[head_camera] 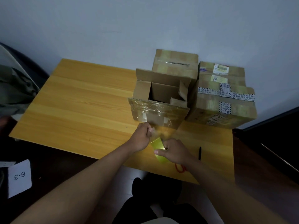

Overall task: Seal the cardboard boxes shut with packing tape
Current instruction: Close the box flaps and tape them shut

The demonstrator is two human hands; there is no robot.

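Right hand (174,151) at the table's (80,110) near edge, fingers clamped on the tape roll (159,150); thumb lies across its yellow side. Left hand (142,136) just beyond it, fingers pinched on the pulled-out clear tape strip (159,130), which runs up to the front face of the open box (159,101). Box flaps stand up, top unsealed. Black pen (200,153) and red loop (180,168) lie close to the right wrist near the front edge. Left half of the tabletop is bare wood. Behind and right of the open box: three taped boxes (223,101) packed together, touching, near the far right corner by the wall (145,21).
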